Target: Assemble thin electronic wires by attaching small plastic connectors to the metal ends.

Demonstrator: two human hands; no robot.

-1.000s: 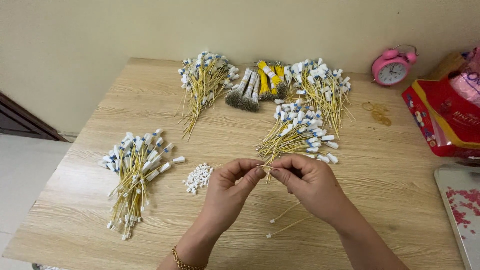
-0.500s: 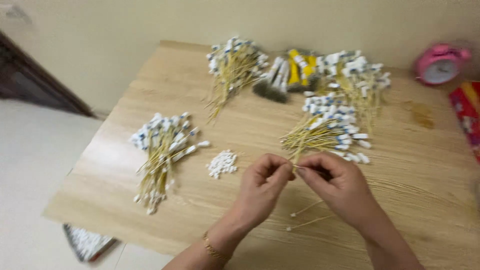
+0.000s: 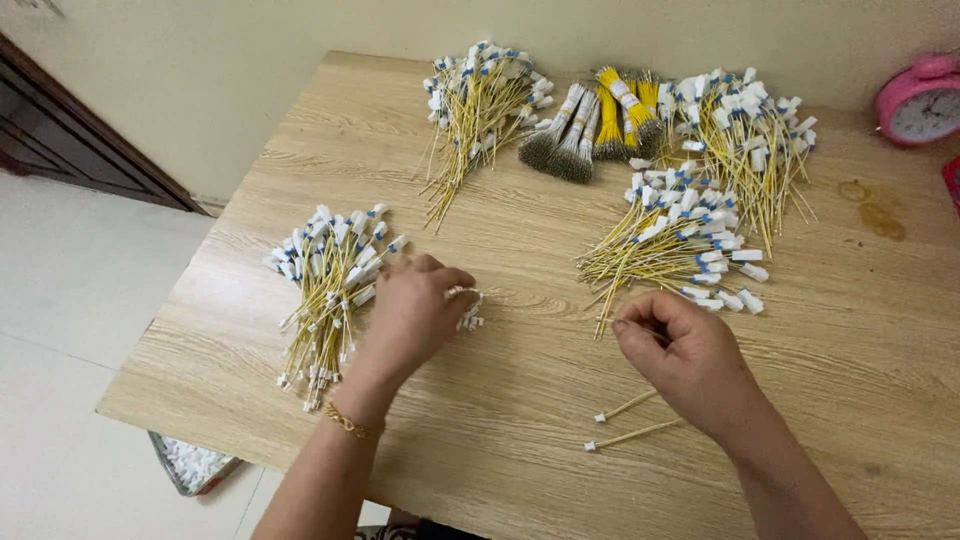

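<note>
Step judged: fetching connector. Left hand point(image 3: 410, 315), centre frame, grip pinched on small white plastic connectors point(image 3: 468, 308); right hand point(image 3: 685, 350) grip clamped on thin yellow wire point(image 3: 606, 315). Next calls for aligning the two.

**What I can't make out from here**

My left hand point(image 3: 410, 312) sits right over the little heap of white connectors point(image 3: 468, 308), so most of it is hidden and I can't tell whether the grip has any. The pink alarm clock point(image 3: 922, 100) is cut off by the right edge. A tray of white bits point(image 3: 190, 464) pokes out from under the counter point(image 3: 520, 440), mostly covered. The tiny parts are too small to tell apart.
</note>
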